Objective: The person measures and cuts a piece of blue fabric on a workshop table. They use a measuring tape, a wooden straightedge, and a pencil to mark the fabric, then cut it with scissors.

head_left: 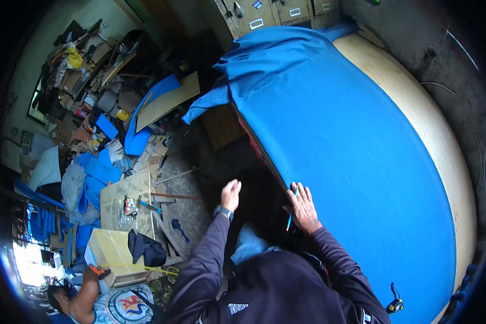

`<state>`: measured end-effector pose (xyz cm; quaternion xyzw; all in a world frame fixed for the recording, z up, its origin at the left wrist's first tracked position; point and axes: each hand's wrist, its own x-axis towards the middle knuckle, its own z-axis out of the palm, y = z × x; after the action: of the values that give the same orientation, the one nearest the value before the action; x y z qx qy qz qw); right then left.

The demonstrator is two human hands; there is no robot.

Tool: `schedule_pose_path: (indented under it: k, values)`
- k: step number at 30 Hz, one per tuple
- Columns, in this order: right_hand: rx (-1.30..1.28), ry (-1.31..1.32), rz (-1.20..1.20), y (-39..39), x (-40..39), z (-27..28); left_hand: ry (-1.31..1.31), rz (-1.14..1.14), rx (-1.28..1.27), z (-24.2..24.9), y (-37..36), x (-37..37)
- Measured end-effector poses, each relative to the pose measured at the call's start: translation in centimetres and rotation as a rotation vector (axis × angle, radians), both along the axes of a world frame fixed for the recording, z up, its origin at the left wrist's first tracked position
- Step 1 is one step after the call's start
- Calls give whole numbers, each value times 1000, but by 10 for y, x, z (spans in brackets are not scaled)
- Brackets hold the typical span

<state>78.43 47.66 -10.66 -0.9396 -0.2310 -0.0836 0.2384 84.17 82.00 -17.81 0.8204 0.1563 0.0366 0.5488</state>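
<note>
Two bare hands are held apart along the side of a table (418, 97) spread with blue cloth (340, 135). The right hand (304, 208) rests at the cloth's edge, gripping a light-blue pencil (290, 217) that points back toward the wearer. The left hand (231, 195) hangs in the air beside the table, curled; whether it holds anything cannot be told. The cloth covers most of the table, with a pale bare strip along the right side and loose folds (264, 51) bunched at the far end. Those folds hang over the edge, so their weight could drag the cloth askew, and a sideways push from the right hand could ruck it. The pencil might leave a stray streak if its end touches the cloth. A tape measure (396, 305) lies loose near the right sleeve (343, 256), which could knock it away in passing.
</note>
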Motion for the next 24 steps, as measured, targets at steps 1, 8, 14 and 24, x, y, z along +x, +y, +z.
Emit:
schedule_pose_path:
  k: [1,8,14,24]
  values:
    - [-8,3,-8,10,14,1,-38,-22,-54,2,8,37]
    - [-73,19,-144,90,118,4,-85,-142,-248,9,30,312]
    - [-88,90,-275,160,179,3,-21,-199,217,27,28,413]
    - [-116,147,-313,210,238,8,-214,-325,35,22,43,412]
